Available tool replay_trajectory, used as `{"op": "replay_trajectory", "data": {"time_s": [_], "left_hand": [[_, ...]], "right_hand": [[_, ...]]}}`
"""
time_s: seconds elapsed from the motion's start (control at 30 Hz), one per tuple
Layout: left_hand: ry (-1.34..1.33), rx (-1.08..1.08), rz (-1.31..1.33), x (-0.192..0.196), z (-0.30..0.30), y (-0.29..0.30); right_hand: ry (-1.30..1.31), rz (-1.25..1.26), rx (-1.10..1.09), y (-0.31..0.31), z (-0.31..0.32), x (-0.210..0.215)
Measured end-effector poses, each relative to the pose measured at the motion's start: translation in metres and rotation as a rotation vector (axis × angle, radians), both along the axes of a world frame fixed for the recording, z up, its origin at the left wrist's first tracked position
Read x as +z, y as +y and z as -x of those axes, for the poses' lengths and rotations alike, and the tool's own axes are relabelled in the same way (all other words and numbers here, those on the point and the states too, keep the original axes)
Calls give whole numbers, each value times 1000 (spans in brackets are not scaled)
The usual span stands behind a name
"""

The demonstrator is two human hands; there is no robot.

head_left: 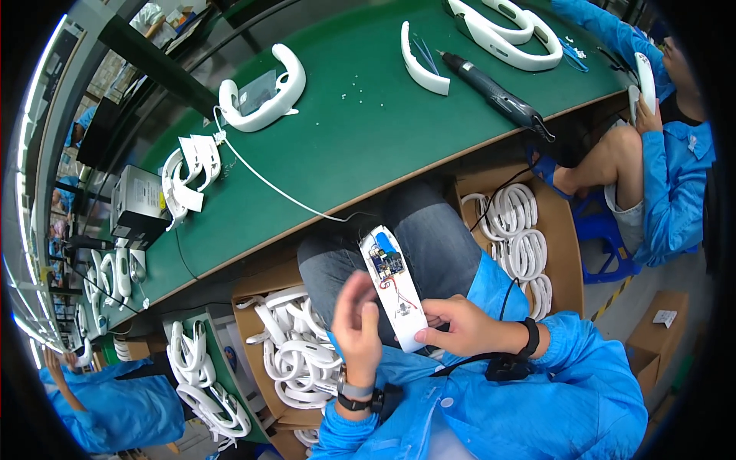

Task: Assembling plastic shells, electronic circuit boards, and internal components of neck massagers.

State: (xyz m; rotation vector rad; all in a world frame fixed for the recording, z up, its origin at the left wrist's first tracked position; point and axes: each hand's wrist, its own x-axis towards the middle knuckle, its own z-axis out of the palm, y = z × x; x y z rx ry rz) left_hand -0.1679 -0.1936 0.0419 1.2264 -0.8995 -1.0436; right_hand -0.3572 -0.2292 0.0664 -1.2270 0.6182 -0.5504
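Observation:
Over my lap, my right hand grips the lower end of a curved white plastic shell between thumb and fingers. The shell's open inside faces up. It shows a dark circuit board, a blue cylindrical part and thin red and dark wires. Beside the shell's left edge is my left hand, its fingers stretched out and somewhat blurred, with nothing seen in them. Whether its fingertips touch the shell, I cannot tell. A thin white cable runs from the bench to near the shell's upper end.
On the green bench lie a dark electric screwdriver, a curved white strip and a C-shaped white shell. Cardboard boxes of white parts stand left and right of my legs. A co-worker sits at right.

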Motion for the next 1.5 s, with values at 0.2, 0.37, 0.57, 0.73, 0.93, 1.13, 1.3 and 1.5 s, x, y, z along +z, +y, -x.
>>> {"op": "replay_trajectory", "data": {"time_s": [0.2,0.37,0.57,0.73,0.93,1.13,1.3,1.5], "left_hand": [[200,-263,-136,-14,9,31],[157,-140,-110,-17,4,25],[181,-179,-196,-25,-10,27],[214,-278,-266,-36,-3,40],[301,-392,-253,-43,-8,46],[186,-478,-238,-60,-8,47],[237,-502,-221,-52,-5,40],[259,-458,-210,-33,-4,28]], "right_hand": [[45,117,-125,3,-13,-24],[302,713,-153,-47,5,-22],[424,1316,-719,-205,25,52],[748,1651,-416,-319,34,65],[798,1943,-80,-368,17,65],[210,2115,-340,-284,1,107],[67,2107,-173,-190,26,101],[69,1949,-130,-149,33,80]]}}
